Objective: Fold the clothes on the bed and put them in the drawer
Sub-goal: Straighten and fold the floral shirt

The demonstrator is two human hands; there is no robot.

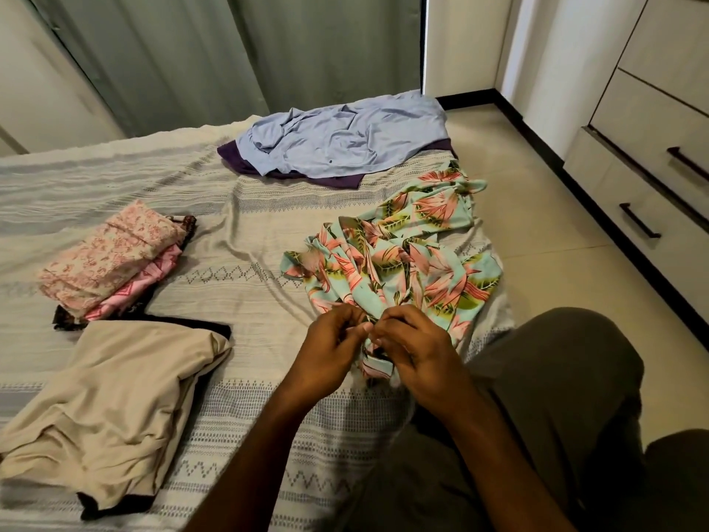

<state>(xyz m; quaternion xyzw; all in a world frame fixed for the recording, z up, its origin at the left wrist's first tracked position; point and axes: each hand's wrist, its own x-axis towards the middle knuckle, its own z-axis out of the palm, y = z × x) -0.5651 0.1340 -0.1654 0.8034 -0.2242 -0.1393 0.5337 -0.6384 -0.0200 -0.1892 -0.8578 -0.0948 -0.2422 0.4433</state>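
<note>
The bed [238,224], under a cream cover with grey woven bands, fills most of the view, its right edge running along a tiled floor [544,232]. A drawer unit [660,155] with dark bar handles stands on the far right, well apart from the bed; its drawers look pushed in.

A pale blue shirt [341,142] lies spread at the far end of the bed, on top of a purple garment [341,181] whose edges show beneath it. At the near left, a folded beige garment [111,408] rests on something black. Just beyond it sits a small stack of folded clothes [111,263], a pink-and-cream print uppermost.

The floral garment [399,259], turquoise with pink and green leaves, lies crumpled near the right edge of the bed. Its long axis runs from the person's hands away toward the far right, its farthest end pointing at the purple garment and almost reaching it. The near end narrows into a bunched strip.

The left hand [330,347] and the right hand [414,351] meet over that near end, fingers curled, each pinching the bunched floral cloth between thumb and fingertips; the two hands touch. A khaki-clad knee [556,378] sits just to the right of the hands.
</note>
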